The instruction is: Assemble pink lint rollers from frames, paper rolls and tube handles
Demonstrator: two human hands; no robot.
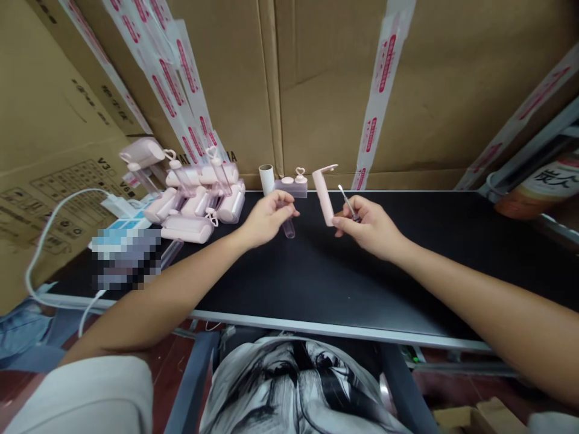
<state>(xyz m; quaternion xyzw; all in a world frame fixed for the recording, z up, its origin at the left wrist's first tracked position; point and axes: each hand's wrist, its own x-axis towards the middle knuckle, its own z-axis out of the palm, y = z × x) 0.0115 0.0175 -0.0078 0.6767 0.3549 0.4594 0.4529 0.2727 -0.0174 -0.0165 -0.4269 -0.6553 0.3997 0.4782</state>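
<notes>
Between my thumb and fingers, my left hand grips a clear pinkish tube that points down toward the black table. My right hand pinches the lower end of a pink case, whose flap stands out at the top. The same hand also holds a thin metal-shafted tool with a pale tip, angled up and left. Behind my left hand are a white cylinder and a clear pink holder with an oval piece and a heart-topped piece on it.
Several pink cases with heart-topped tubes are piled at the left. Near them lie a blue and white box and a white cable. Cardboard stands behind the table. An orange-labelled bottle is at the right.
</notes>
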